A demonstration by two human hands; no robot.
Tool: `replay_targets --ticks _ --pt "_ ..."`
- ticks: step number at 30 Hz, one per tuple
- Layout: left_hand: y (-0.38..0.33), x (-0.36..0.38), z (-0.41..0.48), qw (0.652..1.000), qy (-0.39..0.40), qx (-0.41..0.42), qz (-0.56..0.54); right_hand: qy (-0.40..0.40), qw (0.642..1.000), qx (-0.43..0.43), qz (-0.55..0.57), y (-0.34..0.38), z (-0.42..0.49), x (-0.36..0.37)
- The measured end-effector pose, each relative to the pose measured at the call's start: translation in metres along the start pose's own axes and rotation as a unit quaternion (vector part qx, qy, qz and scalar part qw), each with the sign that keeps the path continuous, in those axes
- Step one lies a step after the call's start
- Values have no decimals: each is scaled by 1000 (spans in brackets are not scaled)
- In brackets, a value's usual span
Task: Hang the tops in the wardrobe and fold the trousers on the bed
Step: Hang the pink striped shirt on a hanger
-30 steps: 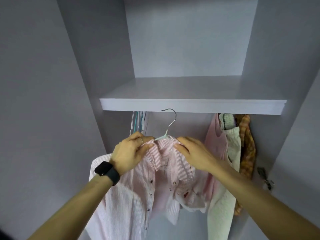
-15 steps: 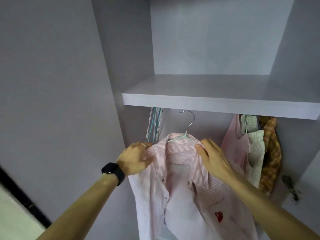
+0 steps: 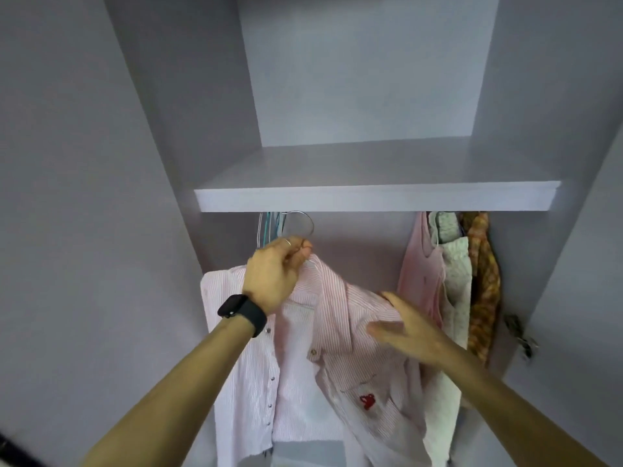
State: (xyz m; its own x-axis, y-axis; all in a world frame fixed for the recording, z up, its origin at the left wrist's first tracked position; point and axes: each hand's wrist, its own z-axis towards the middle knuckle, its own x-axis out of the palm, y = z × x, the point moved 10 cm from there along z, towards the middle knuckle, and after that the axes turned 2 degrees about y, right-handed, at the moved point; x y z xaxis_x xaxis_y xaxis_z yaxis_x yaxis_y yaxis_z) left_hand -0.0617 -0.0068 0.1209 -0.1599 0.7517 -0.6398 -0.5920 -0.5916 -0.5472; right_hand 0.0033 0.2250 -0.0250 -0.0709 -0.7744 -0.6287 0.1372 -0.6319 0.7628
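A pink-and-white striped shirt point(image 3: 333, 318) with a small red heart on the chest hangs on a hanger inside the wardrobe. My left hand point(image 3: 274, 273), with a black watch on the wrist, grips the neck of the hanger, and the metal hook point(image 3: 301, 224) curves up just under the shelf. My right hand point(image 3: 409, 328) lies flat and open against the shirt's right shoulder. The rail is hidden behind the shelf's front edge.
A lilac shelf point(image 3: 371, 198) spans the wardrobe above the hanging space. Several empty hangers point(image 3: 269, 227) hang at the left end. A pink top point(image 3: 423, 264), a white top point(image 3: 455, 264) and an orange checked top point(image 3: 483, 274) hang at the right.
My left hand has moved from the shirt's left shoulder up to the hanger's neck and raised the hook toward the shelf. My right hand has let go of the collar and slid down the right shoulder.
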Motion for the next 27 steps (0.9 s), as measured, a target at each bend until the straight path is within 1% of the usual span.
replay_targets --ticks 1,2,4,6,7,8,10,11,13,14,15,16,18,20,23,27 --pt "6 -8 2 1000 -3 -10 -16 12 1000 25 -5 -16 -4 0" --pt "9 -10 5 1000 3 -10 -23 1 999 51 -10 -33 -12 -3" --pt "13 -20 9 1000 -1 -9 -12 -56 995 73 -44 -53 -20 -20" --pt "22 -37 10 999 -36 -18 -12 -117 987 96 -58 -67 -27 -39" --pt "27 -44 11 998 -50 -26 -16 -134 984 103 -58 -72 -30 -45" --pt "30 -48 12 998 -57 -30 -17 -142 982 113 -61 -78 -33 -48" --pt "35 -50 12 998 -54 -37 -13 -130 982 120 -73 -79 -33 -46" --pt "34 -48 13 998 -52 -39 -15 -118 984 110 -70 -73 -29 -43" --pt "30 -39 11 998 -46 -42 -27 -101 991 89 -17 -55 -20 -39" --pt "28 -33 10 998 -41 -46 -33 -102 992 75 16 -43 -16 -39" --pt "25 -27 8 998 -31 -49 -36 -111 992 55 21 -30 -13 -40" --pt "22 -20 7 998 -18 -50 -36 -128 992 17 6 -11 -9 -44" --pt "14 -8 5 999 5 -47 -26 -162 980 -86 -75 30 -4 -45" --pt "6 1 2 999 24 -46 -11 -151 970 -146 -122 58 5 -32" --pt "-7 14 -4 998 49 -33 2 -111 974 -154 -127 74 20 -13" --pt "-9 16 -13 998 49 -25 9 -96 973 -166 -130 81 26 -1"
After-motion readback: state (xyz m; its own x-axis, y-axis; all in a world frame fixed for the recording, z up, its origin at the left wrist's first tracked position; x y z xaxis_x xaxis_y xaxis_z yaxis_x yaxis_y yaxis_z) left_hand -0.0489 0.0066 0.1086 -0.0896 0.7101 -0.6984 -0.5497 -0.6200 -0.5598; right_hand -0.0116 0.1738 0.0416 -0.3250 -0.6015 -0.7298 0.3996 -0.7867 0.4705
